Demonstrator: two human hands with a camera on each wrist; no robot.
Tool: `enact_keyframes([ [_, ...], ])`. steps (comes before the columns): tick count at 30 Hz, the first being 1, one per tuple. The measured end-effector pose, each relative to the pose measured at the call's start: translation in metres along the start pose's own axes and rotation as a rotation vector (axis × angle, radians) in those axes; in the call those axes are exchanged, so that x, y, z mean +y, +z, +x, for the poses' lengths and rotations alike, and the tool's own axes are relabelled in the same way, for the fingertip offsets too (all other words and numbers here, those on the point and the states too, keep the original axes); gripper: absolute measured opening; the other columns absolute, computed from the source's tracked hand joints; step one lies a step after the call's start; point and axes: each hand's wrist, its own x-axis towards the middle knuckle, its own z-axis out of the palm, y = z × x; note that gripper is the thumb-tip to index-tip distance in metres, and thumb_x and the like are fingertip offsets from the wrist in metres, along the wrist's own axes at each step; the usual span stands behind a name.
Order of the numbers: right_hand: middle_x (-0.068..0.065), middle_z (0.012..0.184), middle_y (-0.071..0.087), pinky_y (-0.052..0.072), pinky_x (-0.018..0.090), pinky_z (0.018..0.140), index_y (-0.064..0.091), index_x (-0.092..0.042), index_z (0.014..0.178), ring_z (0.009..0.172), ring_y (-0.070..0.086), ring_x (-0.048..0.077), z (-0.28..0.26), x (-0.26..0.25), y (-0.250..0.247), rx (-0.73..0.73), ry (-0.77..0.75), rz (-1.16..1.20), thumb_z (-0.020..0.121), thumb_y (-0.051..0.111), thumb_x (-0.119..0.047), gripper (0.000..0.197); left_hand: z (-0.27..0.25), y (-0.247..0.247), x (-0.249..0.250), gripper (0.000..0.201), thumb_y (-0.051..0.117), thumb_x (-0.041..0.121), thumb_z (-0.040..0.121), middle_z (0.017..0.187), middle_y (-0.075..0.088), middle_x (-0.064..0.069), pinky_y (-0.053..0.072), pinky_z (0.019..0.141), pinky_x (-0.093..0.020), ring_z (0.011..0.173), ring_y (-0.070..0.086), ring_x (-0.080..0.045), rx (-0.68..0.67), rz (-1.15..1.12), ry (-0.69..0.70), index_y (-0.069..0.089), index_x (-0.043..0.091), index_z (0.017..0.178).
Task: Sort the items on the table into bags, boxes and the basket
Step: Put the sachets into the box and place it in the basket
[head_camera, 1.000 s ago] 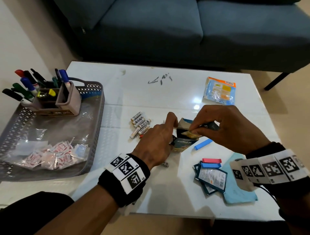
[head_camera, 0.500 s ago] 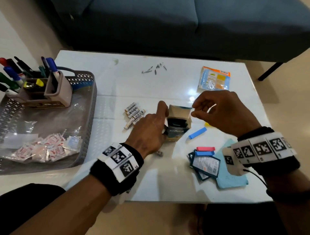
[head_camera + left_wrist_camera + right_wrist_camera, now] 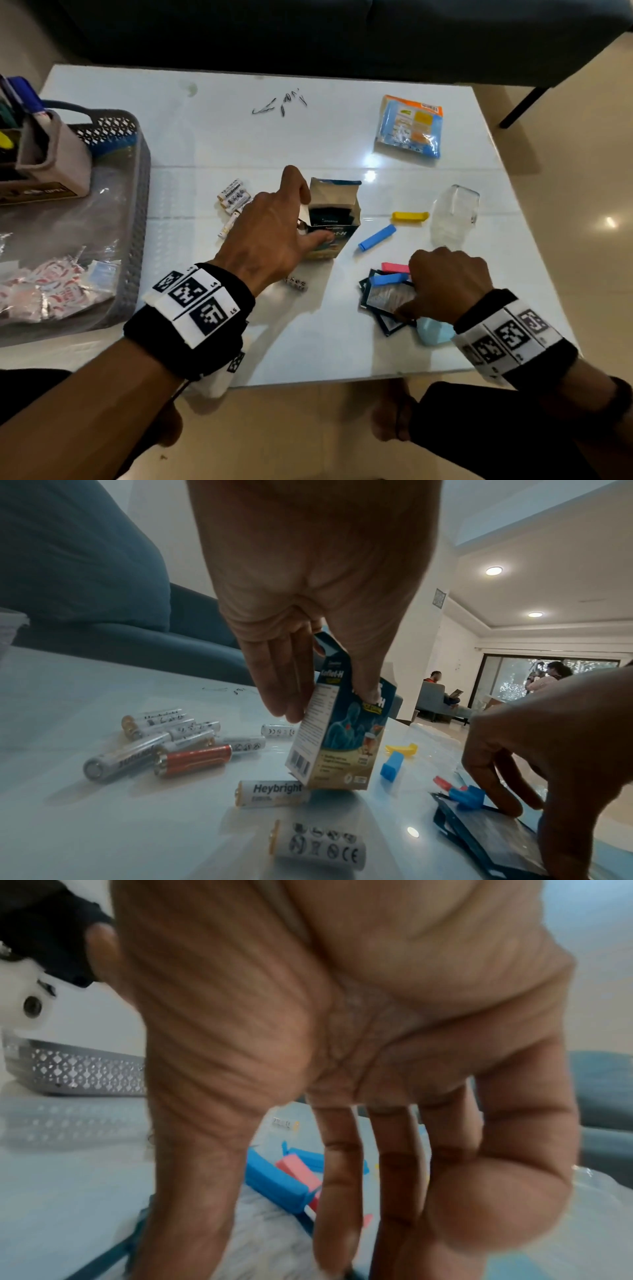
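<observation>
My left hand (image 3: 308,205) grips a small upright carton (image 3: 337,202) at mid-table, thumb on its printed front and fingers on its side; the top flap stands open with dark sachets inside. The left wrist view shows that carton (image 3: 342,737) between thumb and fingers. My right hand (image 3: 407,294) reaches down at the near right, fingertips touching a flat pile of dark-edged sachets (image 3: 380,296) that lies on the table. In the right wrist view the thumb and fingers (image 3: 335,1204) straddle the silvery top sachet (image 3: 267,1231).
Several batteries (image 3: 233,202) lie left of the carton, dice (image 3: 296,282) near it. Yellow (image 3: 409,216), blue (image 3: 376,237) and pink (image 3: 394,267) clips, a clear bag (image 3: 452,219) and a blue packet (image 3: 409,126) lie to the right. A grey basket (image 3: 140,192) holds a pen holder (image 3: 51,161).
My right hand has left the top of the carton and come back to the sachet pile at the near right. The left hand still holds the carton upright.
</observation>
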Motion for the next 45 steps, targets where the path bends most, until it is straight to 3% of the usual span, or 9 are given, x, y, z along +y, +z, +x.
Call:
enact_keyframes([
  [8,-0.001,0.099,0.063,0.054,0.038,0.084,0.059,-0.026,0.094,0.093,0.061,0.022,0.019,0.011,0.003,-0.040,-0.033,0.390,0.070,0.090,-0.033,0.040,-0.002,-0.001,-0.005,0.060,0.083,0.052,0.078,0.090,0.065,-0.001,0.054,0.075,-0.047,0.084,0.068,-0.023,0.004,-0.010,-0.025,0.037,0.027,0.107],
  [13,0.013,0.086,0.078,0.057,0.032,0.067,0.074,-0.013,0.092,0.075,0.067,0.021,0.030,0.033,-0.018,-0.160,-0.111,0.865,0.076,0.088,-0.011,0.022,0.000,-0.006,-0.001,0.056,0.085,0.046,0.078,0.075,0.061,0.004,0.046,0.064,-0.025,0.078,0.062,-0.011,0.045,-0.016,-0.053,0.041,0.025,0.107],
  [16,0.009,0.087,0.079,0.056,0.025,0.064,0.079,-0.013,0.097,0.075,0.066,0.015,0.028,0.044,-0.029,-0.171,-0.185,0.971,0.079,0.084,-0.008,0.019,0.002,-0.013,0.002,0.056,0.086,0.042,0.078,0.078,0.064,0.007,0.050,0.064,-0.027,0.077,0.065,-0.010,0.110,-0.062,-0.052,0.042,0.024,0.107],
  [19,0.008,0.076,0.073,0.046,0.027,0.060,0.079,-0.010,0.096,0.071,0.058,0.016,0.029,0.052,-0.037,-0.078,-0.244,1.084,0.084,0.079,-0.003,0.014,0.004,-0.018,0.002,0.057,0.087,0.042,0.077,0.086,0.069,0.004,0.056,0.067,-0.033,0.079,0.069,-0.013,0.164,-0.093,-0.064,0.042,0.025,0.106],
  [24,0.018,0.078,0.055,0.037,0.031,0.056,0.075,-0.010,0.099,0.066,0.044,0.022,0.033,0.057,-0.053,0.297,-0.384,1.323,0.095,0.068,-0.007,0.009,0.005,-0.020,0.002,0.056,0.087,0.042,0.076,0.088,0.070,0.004,0.059,0.069,-0.042,0.079,0.071,-0.015,0.197,-0.130,-0.089,0.040,0.028,0.104],
  [31,0.006,0.097,0.077,0.062,0.035,0.072,0.075,-0.009,0.099,0.084,0.073,0.024,0.028,0.046,-0.068,0.722,-0.459,1.585,0.097,0.053,0.009,0.029,0.006,-0.020,0.004,0.055,0.087,0.040,0.077,0.091,0.071,0.006,0.060,0.071,-0.039,0.083,0.069,-0.011,0.160,-0.142,-0.109,0.039,0.031,0.104],
  [34,0.017,0.106,0.076,0.063,0.041,0.078,0.075,-0.004,0.097,0.097,0.075,0.030,0.024,0.039,-0.072,0.756,-0.483,1.707,0.094,0.049,0.012,0.031,0.005,-0.019,0.005,0.054,0.087,0.039,0.077,0.092,0.071,0.007,0.059,0.071,-0.035,0.080,0.068,-0.008,0.149,-0.143,-0.100,0.040,0.032,0.103],
  [39,0.008,0.102,0.077,0.063,0.032,0.073,0.072,-0.008,0.095,0.087,0.078,0.023,0.022,0.025,-0.077,0.805,-0.557,1.511,0.088,0.074,-0.001,0.011,0.006,-0.017,0.007,0.054,0.088,0.036,0.076,0.090,0.069,0.007,0.059,0.070,-0.033,0.080,0.067,-0.008,0.136,-0.168,-0.093,0.040,0.033,0.102],
  [45,0.005,0.103,0.075,0.064,0.038,0.072,0.057,-0.004,0.113,0.097,0.076,0.024,0.018,0.015,-0.082,0.689,-0.607,1.505,0.087,0.074,-0.005,0.031,0.006,-0.014,0.007,0.054,0.090,0.035,0.074,0.093,0.068,0.007,0.058,0.068,-0.027,0.082,0.066,-0.002,0.113,-0.216,-0.096,0.042,0.034,0.099],
])
